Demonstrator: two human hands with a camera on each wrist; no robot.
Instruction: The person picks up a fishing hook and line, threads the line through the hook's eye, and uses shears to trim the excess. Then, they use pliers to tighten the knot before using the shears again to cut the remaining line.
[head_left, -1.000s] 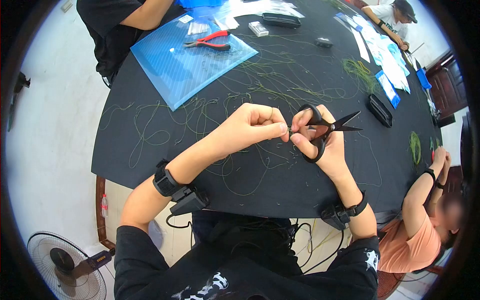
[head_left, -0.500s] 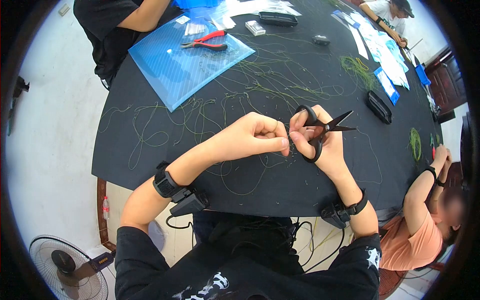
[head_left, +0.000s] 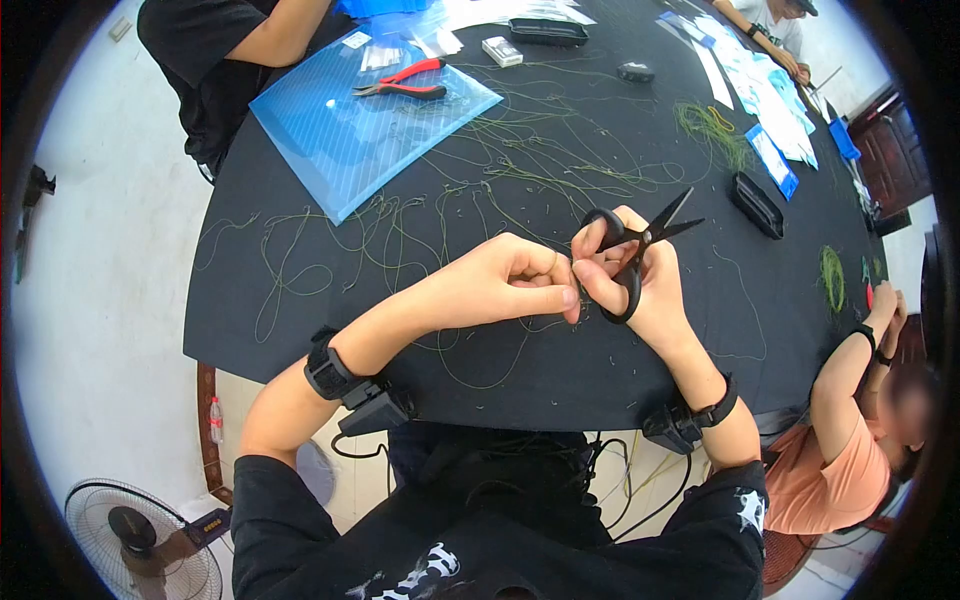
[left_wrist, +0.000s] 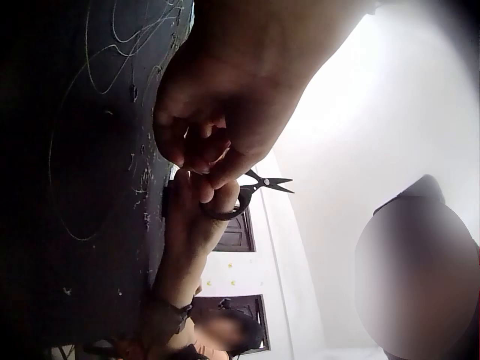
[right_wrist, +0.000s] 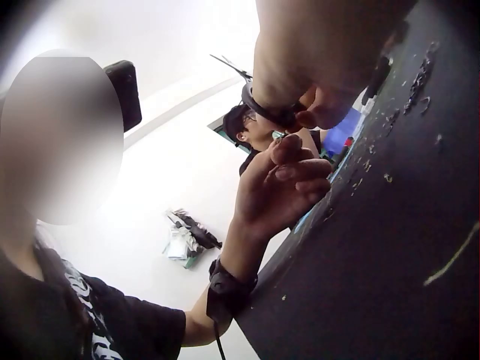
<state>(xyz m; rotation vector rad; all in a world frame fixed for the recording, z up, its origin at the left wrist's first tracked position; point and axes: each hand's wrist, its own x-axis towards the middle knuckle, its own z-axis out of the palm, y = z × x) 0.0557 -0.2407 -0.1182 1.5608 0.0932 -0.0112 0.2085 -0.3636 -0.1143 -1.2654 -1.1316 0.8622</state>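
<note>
The left hand (head_left: 525, 280) and right hand (head_left: 640, 285) are meeting at the fingertips above the table (head_left: 480, 400), near the middle of its near edge, and they are hiding most of what lies between them. The right-wrist view is showing a small pale bit (right_wrist: 278, 136) there, too tiny for me to name. The left grip is pinching it between thumb and forefinger, the other fingers curling in. The right grip is holding black scissors (head_left: 647, 237) by the loops, their blades standing apart and pointing toward the table's far right; whether its tips are pinching anything as well, I can't tell.

I'm counting one pair of red-handled pliers (head_left: 418, 92), lying on a blue folder (head_left: 335, 150) by the table's left edge; two black trays (head_left: 757, 207), one toward the far edge, one toward the right; and two green bundles (head_left: 832, 272) on the right side. Loose green strands (head_left: 540, 170) are tangling beyond counting. Three other people are showing, the upper-left one headless at the frame's top.
</note>
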